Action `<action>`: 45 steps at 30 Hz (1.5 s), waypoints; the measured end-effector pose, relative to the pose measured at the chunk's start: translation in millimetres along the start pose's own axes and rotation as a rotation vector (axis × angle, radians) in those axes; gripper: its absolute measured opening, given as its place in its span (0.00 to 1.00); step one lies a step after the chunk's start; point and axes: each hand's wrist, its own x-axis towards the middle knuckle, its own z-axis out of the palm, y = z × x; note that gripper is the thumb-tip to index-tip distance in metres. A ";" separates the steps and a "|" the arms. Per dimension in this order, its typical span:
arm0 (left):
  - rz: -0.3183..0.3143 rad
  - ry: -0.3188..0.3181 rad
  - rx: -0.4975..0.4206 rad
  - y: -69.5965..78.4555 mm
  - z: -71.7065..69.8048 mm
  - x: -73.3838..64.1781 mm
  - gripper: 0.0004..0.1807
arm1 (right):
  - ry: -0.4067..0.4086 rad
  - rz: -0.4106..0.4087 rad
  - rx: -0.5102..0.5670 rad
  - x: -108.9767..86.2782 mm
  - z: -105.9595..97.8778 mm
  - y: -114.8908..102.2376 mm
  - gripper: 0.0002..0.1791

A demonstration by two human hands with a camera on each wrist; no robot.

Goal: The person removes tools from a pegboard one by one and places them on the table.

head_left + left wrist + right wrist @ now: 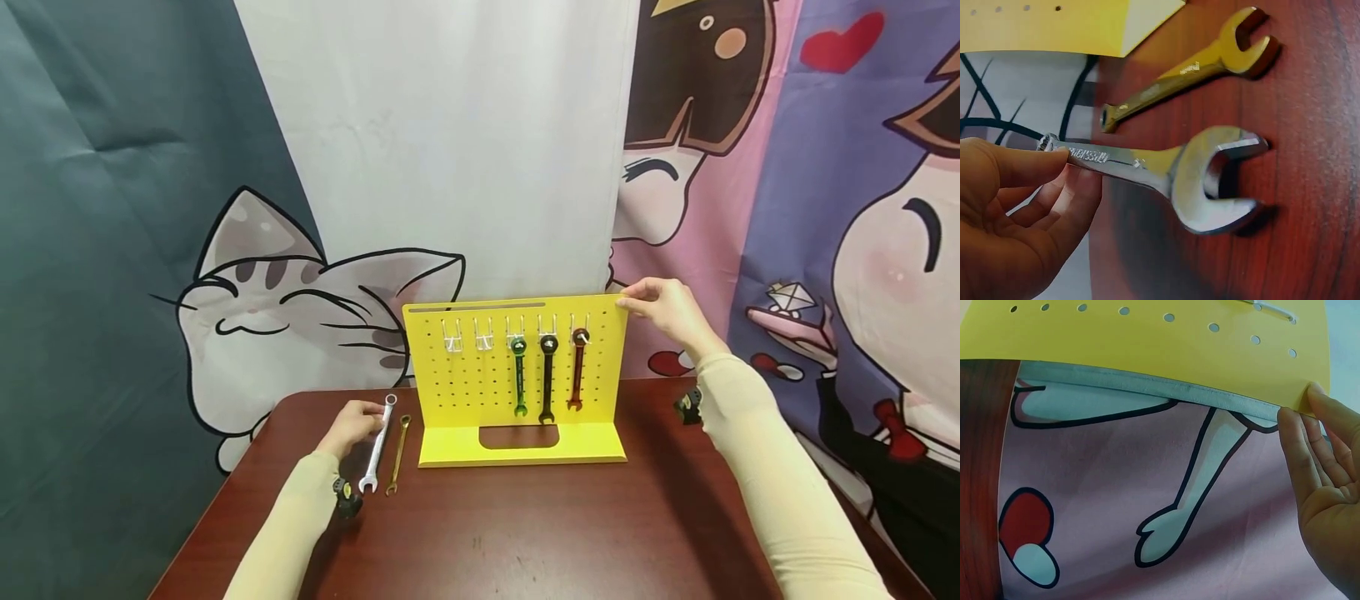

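My left hand [354,427] pinches a silver combination wrench [1204,187] near its ring end, between thumb and fingers. The open jaw end of that wrench points toward me, low over the table. Just right of it lies a gold wrench [400,454] on the tabletop. With my right hand [666,310] I pinch the upper right corner of a yellow pegboard stand [457,433]. Green [520,379], black [547,382] and red [577,375] wrenches hang on the board's hooks, ring ends up. Two white hooks [453,342] at the left of the row carry nothing.
The stand sits toward the back of a dark red-brown wooden table [525,533]. A printed cartoon curtain [450,150] hangs right behind the table. A small black camera is strapped on each wrist.
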 end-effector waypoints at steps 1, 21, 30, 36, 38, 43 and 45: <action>-0.006 0.003 0.001 0.1 1.0 0.4 0.19 | 0.001 0.002 0.002 -0.1 -0.4 -0.5 0.21; -0.054 0.046 0.153 -5.4 7.4 1.4 0.16 | 0.026 0.010 0.000 0.4 1.2 -0.9 0.20; -0.057 0.078 0.181 -4.8 9.7 1.0 0.14 | 0.014 0.006 0.002 1.2 1.2 -2.1 0.19; -0.072 0.091 0.187 -7.4 11.6 2.2 0.14 | 0.016 0.005 -0.005 1.0 1.2 -2.3 0.19; -0.079 0.096 0.186 -7.4 11.5 2.2 0.13 | 0.015 0.004 -0.007 1.2 1.7 -2.0 0.20; -0.094 0.099 0.195 -7.6 10.7 2.8 0.12 | 0.014 0.018 0.003 1.4 2.2 -1.3 0.19; -0.095 0.100 0.193 -7.6 10.8 3.7 0.13 | 0.019 0.017 0.003 1.9 1.6 -1.7 0.19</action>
